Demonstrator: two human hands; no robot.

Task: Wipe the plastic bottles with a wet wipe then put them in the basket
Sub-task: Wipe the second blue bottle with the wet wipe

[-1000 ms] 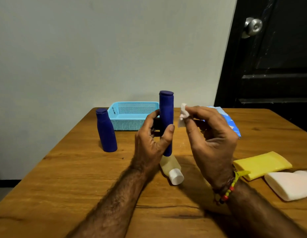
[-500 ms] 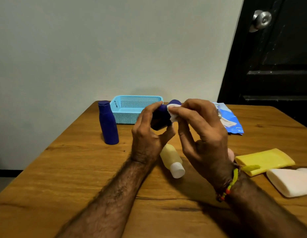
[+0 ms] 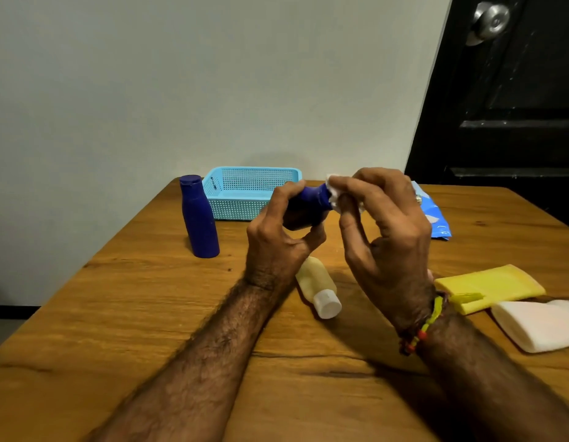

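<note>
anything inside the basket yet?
Nothing visible in the basket: bare floor on its left and middle. The left hand and the bottle it holds cover the right end, so that part cannot be checked.

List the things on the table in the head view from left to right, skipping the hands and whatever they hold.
Standing blue bottle → blue basket → pale yellow bottle lying down → yellow bottle → white bottle.
</note>
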